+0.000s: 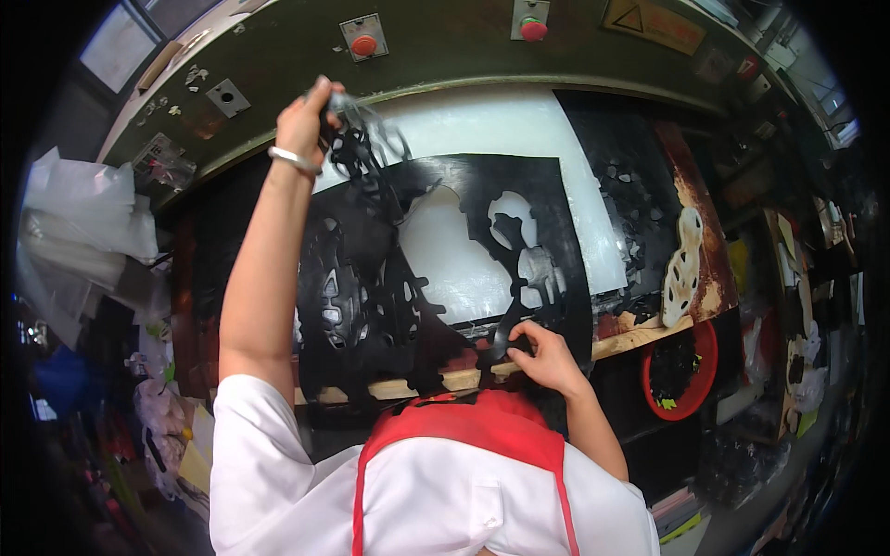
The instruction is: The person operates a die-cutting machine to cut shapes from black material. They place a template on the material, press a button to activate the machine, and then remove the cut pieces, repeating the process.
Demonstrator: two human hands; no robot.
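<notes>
A black sheet (538, 171) with large shaped cut-outs lies across the work surface in front of me. My left hand (306, 125) is raised over its far left side, closed on a bunch of black cut-out pieces (362, 148) that dangle and are smeared by motion. At the sheet's near edge, the thumb and forefinger of my right hand (549, 360) pinch a narrow black strip of the sheet (503, 335). White backing (454, 255) shows through the biggest opening. Other openings on the left still hold or overlap dark pieces.
A green machine beam (445, 51) with red buttons (363, 45) spans the far side. To the right lie a pale perforated cutting die (684, 269) and a red bowl (708, 375) holding black scraps. Clear plastic bags (88, 208) hang at left. A wooden edge (640, 340) runs along the near side.
</notes>
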